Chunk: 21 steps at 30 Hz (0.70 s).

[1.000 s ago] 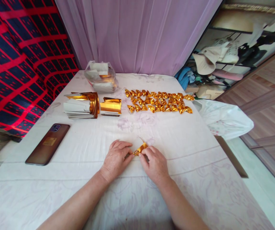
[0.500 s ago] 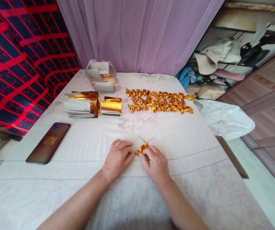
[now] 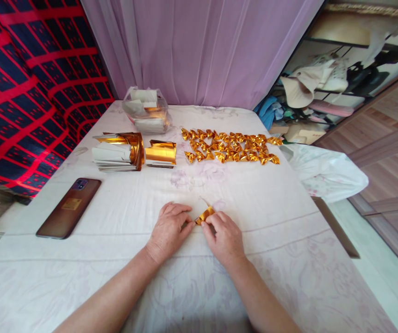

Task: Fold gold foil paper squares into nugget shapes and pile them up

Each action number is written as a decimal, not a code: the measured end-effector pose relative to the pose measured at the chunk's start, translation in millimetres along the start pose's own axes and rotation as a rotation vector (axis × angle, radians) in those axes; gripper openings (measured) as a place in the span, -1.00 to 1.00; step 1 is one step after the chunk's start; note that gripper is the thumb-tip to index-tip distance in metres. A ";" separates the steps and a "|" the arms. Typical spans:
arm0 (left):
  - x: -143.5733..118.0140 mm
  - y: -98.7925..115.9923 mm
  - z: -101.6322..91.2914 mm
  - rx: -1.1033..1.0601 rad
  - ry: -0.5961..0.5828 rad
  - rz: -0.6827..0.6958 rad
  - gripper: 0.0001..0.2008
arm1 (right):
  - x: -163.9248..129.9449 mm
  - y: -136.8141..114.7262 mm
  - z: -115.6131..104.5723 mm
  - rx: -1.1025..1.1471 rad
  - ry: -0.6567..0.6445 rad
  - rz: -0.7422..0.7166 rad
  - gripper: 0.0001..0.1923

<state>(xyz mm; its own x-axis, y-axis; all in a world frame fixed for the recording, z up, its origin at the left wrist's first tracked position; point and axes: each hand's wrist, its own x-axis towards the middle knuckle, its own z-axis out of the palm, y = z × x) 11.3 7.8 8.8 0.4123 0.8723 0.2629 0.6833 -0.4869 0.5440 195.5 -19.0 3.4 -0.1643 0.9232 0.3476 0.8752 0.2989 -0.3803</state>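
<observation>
Between my hands, low over the tablecloth, is a partly folded piece of gold foil paper (image 3: 205, 214). My left hand (image 3: 171, 226) pinches its left corner between thumb and forefinger. On the near right side, my right hand (image 3: 224, 233) grips the same piece with thumb and fingertips; the other fingers curl in. Farther back, several folded gold foil pieces (image 3: 233, 147) lie in rows. To their left are a small stack of gold foil sheets (image 3: 160, 152) and a larger stack of foil sheets (image 3: 115, 153) showing pale backs.
A brown phone (image 3: 70, 208) lies on the left of the table (image 3: 122, 199). A clear plastic bag (image 3: 146, 111) holding more sheets stands at the back. Beyond the right edge are a white plastic bag (image 3: 331, 171) and a shelf with a cap (image 3: 299, 85).
Almost nothing differs: both hands keep hold of the foil paper in the same place. The view has shifted very slightly.
</observation>
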 end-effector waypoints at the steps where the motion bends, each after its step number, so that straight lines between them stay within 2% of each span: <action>1: 0.2 0.2 -0.1 0.001 0.001 0.000 -0.90 | 0.1 -0.1 0.0 0.000 0.000 0.000 -0.79; 21: 1.0 2.7 0.5 0.046 0.008 -0.020 -0.90 | 0.7 0.1 1.1 -0.013 0.009 0.006 -0.82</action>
<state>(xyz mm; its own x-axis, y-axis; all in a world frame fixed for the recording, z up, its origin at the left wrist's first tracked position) 13.9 7.3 10.2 0.3933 0.8823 0.2586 0.7183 -0.4704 0.5125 195.0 -18.1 2.6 -0.1547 0.9228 0.3529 0.8819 0.2900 -0.3717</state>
